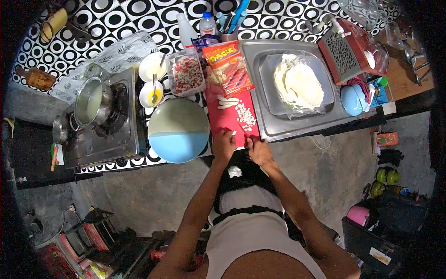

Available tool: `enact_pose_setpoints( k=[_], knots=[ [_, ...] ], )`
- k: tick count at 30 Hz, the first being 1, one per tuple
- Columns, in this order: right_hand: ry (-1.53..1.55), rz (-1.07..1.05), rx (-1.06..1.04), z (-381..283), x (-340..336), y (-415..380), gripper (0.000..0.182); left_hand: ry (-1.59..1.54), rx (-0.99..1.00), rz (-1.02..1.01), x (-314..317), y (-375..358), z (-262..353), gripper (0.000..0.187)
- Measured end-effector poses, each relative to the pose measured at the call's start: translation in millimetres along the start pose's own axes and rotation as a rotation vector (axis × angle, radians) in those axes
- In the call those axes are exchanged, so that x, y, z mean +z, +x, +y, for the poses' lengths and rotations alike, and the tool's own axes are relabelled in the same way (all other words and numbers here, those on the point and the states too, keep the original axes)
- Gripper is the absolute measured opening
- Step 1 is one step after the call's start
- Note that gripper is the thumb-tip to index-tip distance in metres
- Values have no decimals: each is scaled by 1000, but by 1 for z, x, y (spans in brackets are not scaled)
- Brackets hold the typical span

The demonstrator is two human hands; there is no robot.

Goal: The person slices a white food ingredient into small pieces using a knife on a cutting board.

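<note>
On the red cutting board [222,120], my left hand [224,145] is closed, its fingertips pinching a small white strip of food [233,133]. My right hand [260,151] is at the board's near right corner, closed around what looks like a knife, mostly hidden by the fingers. Diced white pieces [246,116] lie in a loose pile just beyond the hands. Left of that pile rest a few uncut white sticks [227,102]. A red and orange food packet [227,67] covers the far end of the board.
A large round blue-and-grey plate [179,144] stands left of the board. Behind it are a plastic tub of diced red and white food [186,74] and two bowls with spoons. A sink tray holds bagged pale flat rounds [299,83]. A pot [88,100] sits on the stove.
</note>
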State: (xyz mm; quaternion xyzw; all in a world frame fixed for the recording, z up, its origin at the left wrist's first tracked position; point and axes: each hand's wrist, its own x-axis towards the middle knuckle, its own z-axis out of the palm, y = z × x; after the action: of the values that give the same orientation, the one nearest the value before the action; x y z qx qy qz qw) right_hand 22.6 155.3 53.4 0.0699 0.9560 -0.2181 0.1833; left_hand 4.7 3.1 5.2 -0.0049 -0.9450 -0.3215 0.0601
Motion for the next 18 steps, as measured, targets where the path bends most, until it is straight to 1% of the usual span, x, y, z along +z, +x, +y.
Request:
enact_pose_setpoints(
  k=[3, 5, 7, 10, 13, 16, 17, 18],
  knots=[
    [63, 46, -35, 1, 12, -6, 44, -40, 34, 18, 5, 4, 0, 18],
    [72, 35, -33, 2, 21, -6, 44, -51, 56, 13, 8, 7, -2, 17],
    [70, 2, -15, -1, 21, -8, 45, -60, 68, -15, 7, 10, 1, 16],
    [-15, -20, 74, -16, 10, -16, 46, -58, 7, -31, 12, 10, -1, 14],
    [-8, 47, -8, -8, 29, -8, 45, -51, -40, -58, 13, 12, 2, 14],
    [-84, 202, -88, 0, 49, -2, 43, -14, 19, 8, 16, 14, 2, 15],
    [-55, 249, -118, 3, 53, -4, 40, -1, 7, 7, 16, 14, 2, 15],
    [-39, 219, -97, 3, 51, -9, 41, 12, -5, 8, 16, 13, 4, 15]
  ],
)
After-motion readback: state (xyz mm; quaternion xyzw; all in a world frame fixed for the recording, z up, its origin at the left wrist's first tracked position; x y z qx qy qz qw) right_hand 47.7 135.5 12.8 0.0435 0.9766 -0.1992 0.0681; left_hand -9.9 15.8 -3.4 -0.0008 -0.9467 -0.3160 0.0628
